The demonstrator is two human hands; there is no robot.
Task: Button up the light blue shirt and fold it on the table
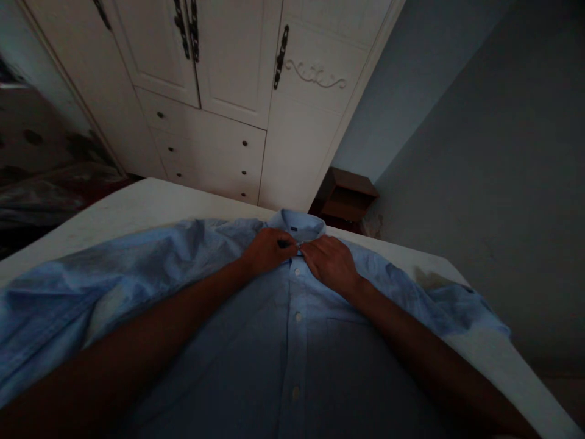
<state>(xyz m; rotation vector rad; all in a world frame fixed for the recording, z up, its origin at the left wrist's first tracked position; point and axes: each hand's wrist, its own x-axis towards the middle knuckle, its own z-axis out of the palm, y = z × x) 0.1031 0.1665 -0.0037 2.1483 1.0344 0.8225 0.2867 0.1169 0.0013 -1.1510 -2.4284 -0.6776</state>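
Observation:
A light blue button-up shirt [256, 341] lies spread front up on a white table [183, 198], its sleeves stretched out to both sides. Its collar [305, 222] stands up at the far end, with a small dark label inside. Just below the collar, my left hand [269, 249] pinches the shirt's front edge. Close against it, my right hand [333, 261] grips the same spot from the other side, fingers bent. Whatever button sits between the fingertips is hidden. Down the front placket, several white buttons [298, 317] show. A chest pocket lies below my right wrist.
Behind the table stands a white wardrobe [228, 73] with dark handles and drawers. A small brown open-fronted cabinet [350, 195] is on the floor at its right, near a grey wall [493, 152]. Dim items lie at the far left.

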